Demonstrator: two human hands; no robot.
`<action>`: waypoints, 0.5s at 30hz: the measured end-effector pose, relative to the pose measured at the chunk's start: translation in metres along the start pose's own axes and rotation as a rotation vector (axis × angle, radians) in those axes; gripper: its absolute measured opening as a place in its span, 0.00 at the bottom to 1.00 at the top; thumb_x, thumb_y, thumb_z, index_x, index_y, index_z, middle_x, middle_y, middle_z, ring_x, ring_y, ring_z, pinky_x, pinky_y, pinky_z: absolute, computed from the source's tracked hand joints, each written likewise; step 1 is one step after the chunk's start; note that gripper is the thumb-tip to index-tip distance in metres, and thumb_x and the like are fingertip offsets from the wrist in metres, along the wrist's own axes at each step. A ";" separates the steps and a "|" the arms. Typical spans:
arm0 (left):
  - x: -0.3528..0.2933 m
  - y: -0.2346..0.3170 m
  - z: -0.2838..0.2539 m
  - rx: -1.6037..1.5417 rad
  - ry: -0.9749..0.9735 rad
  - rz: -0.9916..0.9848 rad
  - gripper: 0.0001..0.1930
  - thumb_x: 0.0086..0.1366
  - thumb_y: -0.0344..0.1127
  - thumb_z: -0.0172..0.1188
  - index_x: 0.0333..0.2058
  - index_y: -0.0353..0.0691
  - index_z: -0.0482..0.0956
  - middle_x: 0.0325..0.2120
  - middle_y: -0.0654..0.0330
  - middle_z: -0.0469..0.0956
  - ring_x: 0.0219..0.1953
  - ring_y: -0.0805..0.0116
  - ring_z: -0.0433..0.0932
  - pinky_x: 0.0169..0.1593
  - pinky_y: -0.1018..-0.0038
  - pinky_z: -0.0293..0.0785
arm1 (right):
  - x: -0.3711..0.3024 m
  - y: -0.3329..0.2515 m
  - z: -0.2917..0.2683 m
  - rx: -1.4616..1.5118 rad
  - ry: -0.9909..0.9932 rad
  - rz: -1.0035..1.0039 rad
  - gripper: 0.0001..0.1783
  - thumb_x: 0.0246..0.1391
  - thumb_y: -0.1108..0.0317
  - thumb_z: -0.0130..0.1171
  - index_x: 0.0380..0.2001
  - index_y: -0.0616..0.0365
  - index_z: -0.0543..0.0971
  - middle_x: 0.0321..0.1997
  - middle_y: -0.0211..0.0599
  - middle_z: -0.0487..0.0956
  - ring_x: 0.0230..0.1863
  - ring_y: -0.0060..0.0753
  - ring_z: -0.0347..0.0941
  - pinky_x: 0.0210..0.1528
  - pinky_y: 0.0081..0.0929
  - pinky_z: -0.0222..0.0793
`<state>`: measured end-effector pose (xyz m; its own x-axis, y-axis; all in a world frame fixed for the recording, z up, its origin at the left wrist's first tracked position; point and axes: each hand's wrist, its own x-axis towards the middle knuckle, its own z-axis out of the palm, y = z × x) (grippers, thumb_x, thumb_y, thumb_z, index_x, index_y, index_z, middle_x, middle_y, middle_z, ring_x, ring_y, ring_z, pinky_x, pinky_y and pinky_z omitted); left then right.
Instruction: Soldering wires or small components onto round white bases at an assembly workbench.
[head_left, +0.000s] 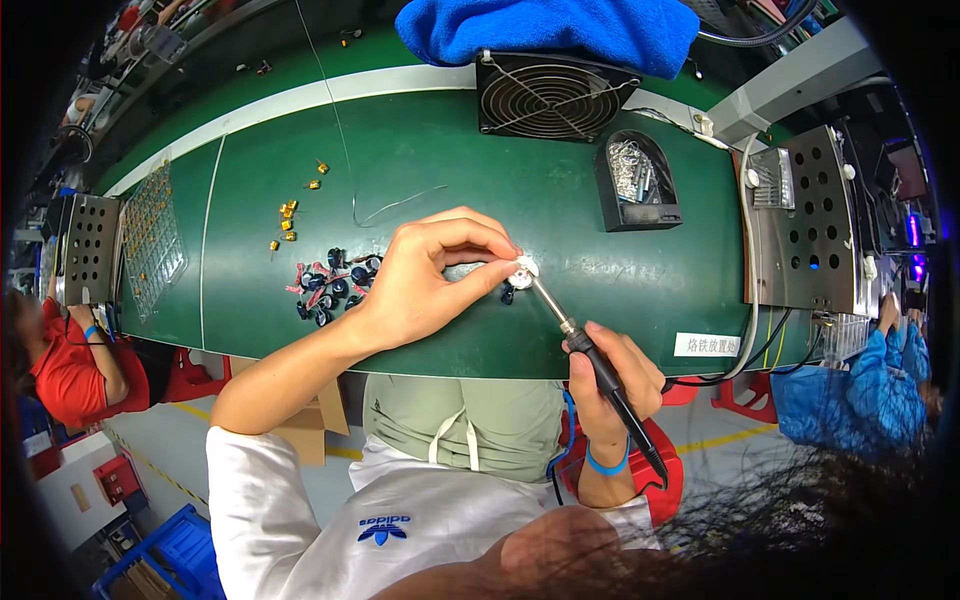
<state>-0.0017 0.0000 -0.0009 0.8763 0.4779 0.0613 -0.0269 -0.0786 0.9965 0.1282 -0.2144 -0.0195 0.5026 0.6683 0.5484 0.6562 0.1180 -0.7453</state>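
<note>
My left hand [415, 275] pinches a small white round part [521, 274] between thumb and forefinger, just above the green table. My right hand [615, 385] is wrapped around the black handle of a soldering iron [607, 378]. The iron's metal tip reaches up to the white part and seems to touch it; the exact contact is too small to tell. A small dark piece [508, 295] shows right beside the white part. Left of my left hand lies a pile of small dark blue round parts with red-and-white bits [335, 287], partly hidden by the wrist.
Several small yellow components [289, 212] lie at left, near a clear tray [157, 240]. Thin wire [352, 170] hangs to the table. At the back stand a black fan [555, 98] with a blue cloth [560, 30] and a black bin [640, 185]. A perforated metal box [815, 220] is at right.
</note>
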 end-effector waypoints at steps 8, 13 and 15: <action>0.000 -0.001 0.000 0.007 0.002 0.008 0.06 0.66 0.17 0.63 0.41 0.27 0.82 0.46 0.54 0.78 0.52 0.61 0.83 0.59 0.69 0.82 | 0.000 0.001 0.001 0.005 0.000 -0.012 0.15 0.57 0.72 0.68 0.45 0.71 0.81 0.29 0.47 0.85 0.28 0.36 0.84 0.32 0.25 0.77; 0.000 -0.001 0.001 0.011 0.003 0.018 0.06 0.66 0.17 0.63 0.41 0.27 0.82 0.46 0.54 0.78 0.52 0.61 0.83 0.59 0.69 0.82 | 0.002 -0.001 0.001 0.013 -0.009 -0.017 0.15 0.56 0.73 0.68 0.45 0.71 0.81 0.29 0.47 0.85 0.28 0.36 0.84 0.32 0.25 0.77; 0.000 -0.001 0.001 0.000 0.001 0.012 0.06 0.66 0.16 0.63 0.41 0.28 0.82 0.46 0.54 0.78 0.52 0.61 0.83 0.59 0.69 0.82 | 0.002 -0.001 0.001 0.016 -0.003 -0.021 0.15 0.56 0.73 0.68 0.45 0.71 0.81 0.29 0.47 0.85 0.28 0.36 0.84 0.32 0.25 0.77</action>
<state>-0.0015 -0.0008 -0.0015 0.8752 0.4782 0.0729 -0.0371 -0.0840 0.9958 0.1282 -0.2127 -0.0181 0.4869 0.6677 0.5631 0.6576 0.1441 -0.7395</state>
